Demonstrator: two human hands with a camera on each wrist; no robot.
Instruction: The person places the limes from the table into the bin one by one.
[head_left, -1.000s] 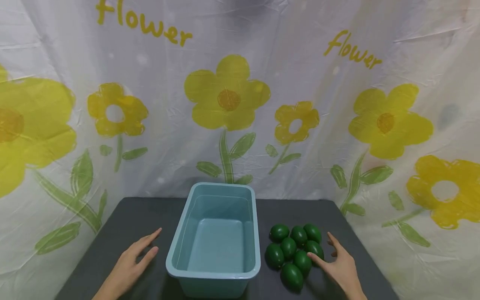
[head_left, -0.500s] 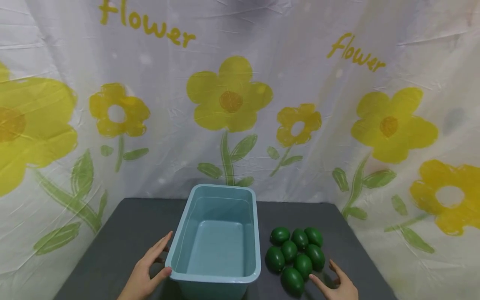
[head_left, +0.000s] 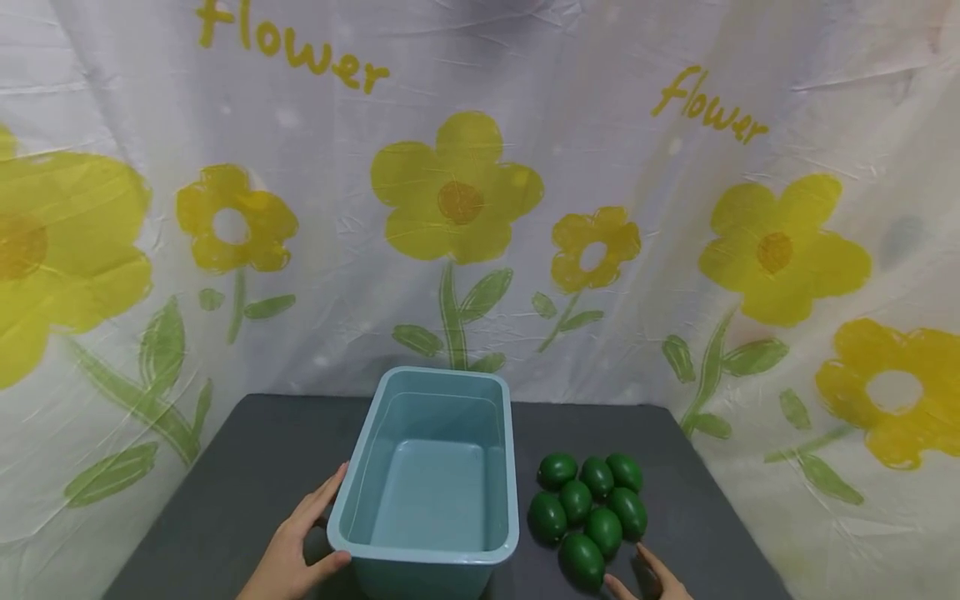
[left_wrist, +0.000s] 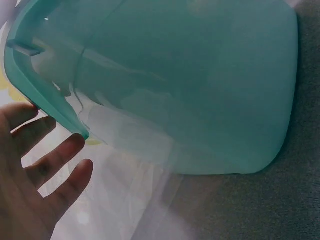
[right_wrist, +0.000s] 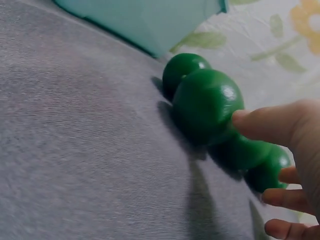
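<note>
A light blue-green plastic basin [head_left: 423, 555] stands at the middle of the table, with nothing inside it. My left hand [head_left: 291, 552] is at its near left corner, thumb by the front rim and fingers along the left side. In the left wrist view those fingers [left_wrist: 75, 145] are spread, with tips at the rim. Several smooth, dark green oval fruits [head_left: 603, 532] lie clustered to the basin's right. My right hand [head_left: 654, 582], partly out of the head view, is beside the nearest fruit [right_wrist: 207, 107]. Its thumb [right_wrist: 260, 124] appears close to that fruit; contact cannot be told.
A dark grey cloth covers the table [head_left: 262, 450]. Behind and at both sides hangs a white curtain [head_left: 330, 250] printed with yellow flowers. The fruits sit close together, a short gap away from the basin's right wall.
My left hand has moved right, up to the basin's near left corner. My right hand has drawn back toward the near edge, from the cluster's right side to beside the nearest fruit.
</note>
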